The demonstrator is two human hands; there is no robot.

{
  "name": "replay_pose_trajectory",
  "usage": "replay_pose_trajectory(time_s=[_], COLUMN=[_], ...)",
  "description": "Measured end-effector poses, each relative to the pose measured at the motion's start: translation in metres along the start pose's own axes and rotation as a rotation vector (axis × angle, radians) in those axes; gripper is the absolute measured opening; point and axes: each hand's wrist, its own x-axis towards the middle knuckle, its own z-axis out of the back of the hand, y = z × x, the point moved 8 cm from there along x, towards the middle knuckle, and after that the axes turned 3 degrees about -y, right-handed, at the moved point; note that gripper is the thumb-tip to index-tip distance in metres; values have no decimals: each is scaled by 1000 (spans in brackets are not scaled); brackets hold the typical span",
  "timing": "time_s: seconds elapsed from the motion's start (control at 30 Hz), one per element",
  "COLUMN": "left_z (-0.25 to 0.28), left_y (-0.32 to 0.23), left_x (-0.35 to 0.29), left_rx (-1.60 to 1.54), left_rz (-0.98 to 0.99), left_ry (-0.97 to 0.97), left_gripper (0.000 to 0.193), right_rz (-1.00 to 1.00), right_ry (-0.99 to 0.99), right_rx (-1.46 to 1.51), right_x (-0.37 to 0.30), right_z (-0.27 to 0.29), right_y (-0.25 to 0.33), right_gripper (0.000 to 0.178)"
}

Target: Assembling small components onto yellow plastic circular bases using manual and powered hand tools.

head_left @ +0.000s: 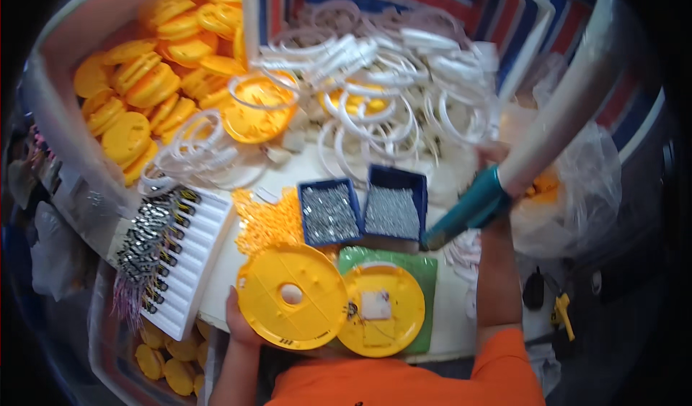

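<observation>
My left hand (236, 318) grips the left edge of a round yellow plastic cover (270, 312), which has a hole in its middle. This cover overlaps a second yellow round housing (404, 309) with a white square part and thin wires inside, lying on a green pad (430, 283). My right arm reaches forward past a teal power screwdriver (472, 201) that slants across the view. My right hand (493, 154) is largely hidden behind this tool, near the white rings (461, 118); its grip cannot be made out.
Two blue trays (330, 211) of small metal parts stand beyond the covers, beside small yellow pieces (263, 219). A white ribbed tray (191, 262) with wired parts lies at left. Yellow covers (144, 82) pile up at far left. A clear plastic bag (577, 197) sits right.
</observation>
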Motion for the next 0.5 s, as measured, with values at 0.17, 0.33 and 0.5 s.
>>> replay_pose_trajectory(time_s=[0.17, 0.33, 0.5], left_z=[-19, -98, -153], left_y=[-33, -16, 20], left_x=[-18, -26, -46], left_rx=[250, 569, 698], left_rz=[-141, -291, -456], left_ry=[-62, -5, 294], left_gripper=[85, 94, 97], right_rz=[-142, -77, 73], right_ry=[-502, 190, 423], right_rx=[-566, 85, 383], right_x=[-53, -106, -116], right_z=[162, 141, 60], right_y=[61, 167, 244], right_gripper=[18, 37, 36])
